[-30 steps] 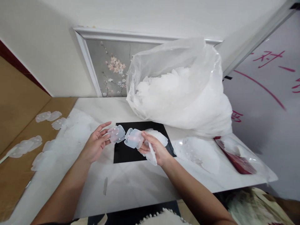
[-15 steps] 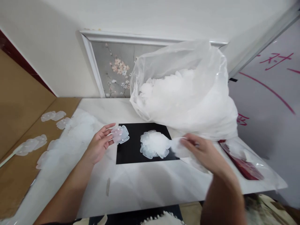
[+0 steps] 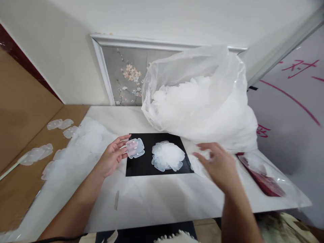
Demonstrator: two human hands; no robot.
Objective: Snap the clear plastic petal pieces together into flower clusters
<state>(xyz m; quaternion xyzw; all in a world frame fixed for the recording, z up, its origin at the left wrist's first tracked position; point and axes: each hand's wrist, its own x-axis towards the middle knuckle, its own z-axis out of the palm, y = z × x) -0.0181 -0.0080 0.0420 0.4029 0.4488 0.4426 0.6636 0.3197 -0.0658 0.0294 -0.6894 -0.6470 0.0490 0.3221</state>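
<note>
A translucent, frosted plastic piece [image 3: 135,148] with a smooth, faintly glossy face sits pinched in the left hand [image 3: 112,158]. On a matt black mat [image 3: 141,165] lies a small heap of the same milky plastic pieces [image 3: 168,156]. The bench [image 3: 157,199] shows a polished, marble-look white surface with pale grey veining. A thin, crinkled clear plastic bag [image 3: 202,98], softly shiny, bulges with more white pieces. To the left, matt brown cardboard [image 3: 17,182] carries further frosted pieces. The wall picture's frame [image 3: 101,64] looks like smooth white-painted moulding. A glossy clear wrapper covers something dark red [image 3: 263,177] at right.
</note>
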